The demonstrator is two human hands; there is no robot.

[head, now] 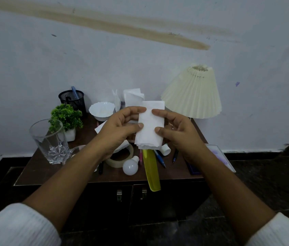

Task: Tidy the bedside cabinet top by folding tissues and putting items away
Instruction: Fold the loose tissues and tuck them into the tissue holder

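I hold a folded white tissue (150, 128) upright above the dark wooden bedside cabinet (39, 167). My left hand (119, 128) pinches its left edge between thumb and fingers. My right hand (177, 132) pinches its right edge the same way. Behind the held tissue another white tissue (133, 97) stands curled near the wall. More white tissue (99, 128) lies on the cabinet, mostly hidden under my left hand.
On the cabinet: a glass tumbler (49, 141), a small green plant (65, 118), a black mesh pen holder (72, 100), a white bowl (101, 110), a tape roll (120, 158), a white bulb (130, 166), a yellow comb (150, 171), pens (160, 158), a pleated lamp (193, 93).
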